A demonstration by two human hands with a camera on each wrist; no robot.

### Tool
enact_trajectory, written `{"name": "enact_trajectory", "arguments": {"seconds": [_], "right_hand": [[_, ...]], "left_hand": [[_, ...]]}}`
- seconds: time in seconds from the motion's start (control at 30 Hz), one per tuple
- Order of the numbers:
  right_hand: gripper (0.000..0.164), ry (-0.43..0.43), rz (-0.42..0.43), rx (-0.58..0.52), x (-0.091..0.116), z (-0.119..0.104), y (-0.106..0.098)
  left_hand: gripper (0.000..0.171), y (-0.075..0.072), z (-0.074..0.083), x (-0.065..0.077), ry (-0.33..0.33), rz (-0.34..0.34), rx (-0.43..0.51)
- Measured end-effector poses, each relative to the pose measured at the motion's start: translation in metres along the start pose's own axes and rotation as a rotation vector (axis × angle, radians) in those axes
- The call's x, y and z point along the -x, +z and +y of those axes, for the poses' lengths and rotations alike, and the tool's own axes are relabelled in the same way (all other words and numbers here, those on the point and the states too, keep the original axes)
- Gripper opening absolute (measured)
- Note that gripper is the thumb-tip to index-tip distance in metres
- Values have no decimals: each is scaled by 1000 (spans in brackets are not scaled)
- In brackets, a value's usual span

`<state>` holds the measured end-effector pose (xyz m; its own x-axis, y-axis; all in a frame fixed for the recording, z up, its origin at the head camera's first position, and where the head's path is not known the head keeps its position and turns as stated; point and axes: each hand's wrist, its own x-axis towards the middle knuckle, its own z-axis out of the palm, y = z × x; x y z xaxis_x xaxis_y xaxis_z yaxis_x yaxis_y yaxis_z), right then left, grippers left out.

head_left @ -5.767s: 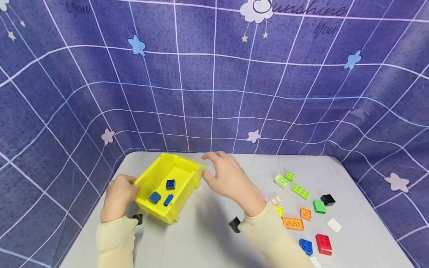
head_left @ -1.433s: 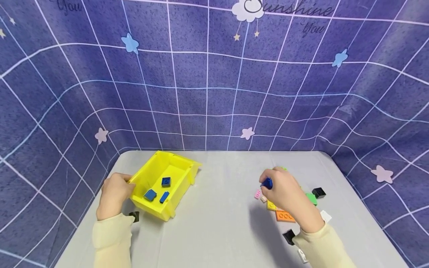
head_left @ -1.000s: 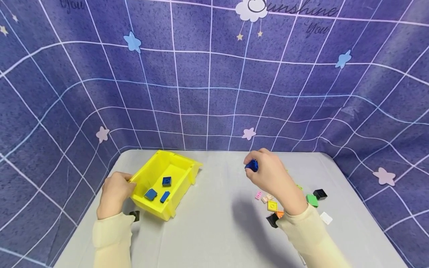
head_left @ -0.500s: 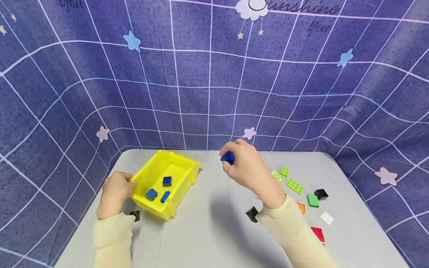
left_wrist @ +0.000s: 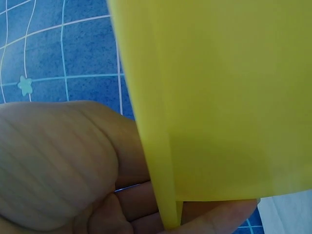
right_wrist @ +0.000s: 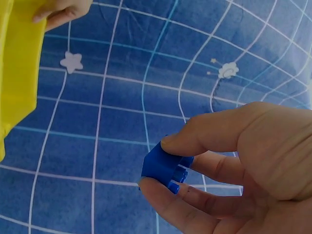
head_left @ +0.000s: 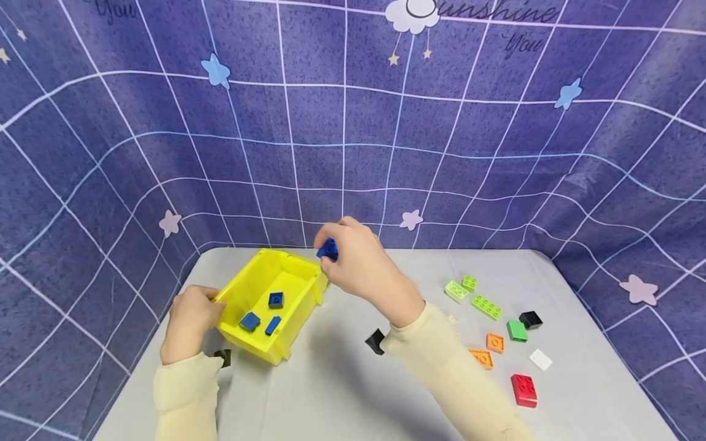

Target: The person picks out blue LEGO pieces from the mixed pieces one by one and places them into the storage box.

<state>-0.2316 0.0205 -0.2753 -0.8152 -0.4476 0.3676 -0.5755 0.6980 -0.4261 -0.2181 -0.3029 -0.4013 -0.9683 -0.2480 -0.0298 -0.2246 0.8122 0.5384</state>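
Observation:
My left hand [head_left: 189, 321] grips the left side of a yellow bin [head_left: 300, 323]; in the left wrist view, fingertips [left_wrist: 234, 214] show below the bin's wall. Inside the bin lie a dark blue square brick [head_left: 276, 299], another blue brick [head_left: 250, 321] and a narrow blue brick [head_left: 273, 325]. Just off the bin's far right corner, my right hand [head_left: 361, 263] holds a blue studded toy brick [head_left: 328, 249] in the air. The right wrist view shows this brick [right_wrist: 163, 165] pinched between thumb and fingers, studs toward the palm.
Loose bricks lie on the right of the pale table [head_left: 309, 398]: lime green [head_left: 486, 307], green [head_left: 517, 331], black [head_left: 531, 320], orange [head_left: 494, 342], white [head_left: 540, 359] and red [head_left: 524, 390]. My right sleeve [head_left: 458, 373] covers part of that area. A purple grid-patterned cloth [head_left: 353, 122] rises behind.
My right hand, empty beside the bin at first, later holds the blue brick over the loose bricks. It has since carried it left to the bin. My left hand keeps its grip.

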Motion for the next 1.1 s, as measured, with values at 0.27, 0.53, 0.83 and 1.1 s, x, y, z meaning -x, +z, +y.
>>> {"name": "enact_trajectory", "arguments": {"seconds": [0.27,0.53,0.83,1.1], "right_hand": [[21,-23,-50,18,-24,-17,13],[22,-51,-99,29,-38,-30,31],[20,-97,-142,47,-56,-42,49],[22,-100,-183,26,-71,-48,74]], "left_hand": [[44,0,0,0,-1,13,-3],[41,4,0,1,4,9,3],[41,3,0,3,15,27,-1],[39,0,-1,1,23,33,-6]]}}
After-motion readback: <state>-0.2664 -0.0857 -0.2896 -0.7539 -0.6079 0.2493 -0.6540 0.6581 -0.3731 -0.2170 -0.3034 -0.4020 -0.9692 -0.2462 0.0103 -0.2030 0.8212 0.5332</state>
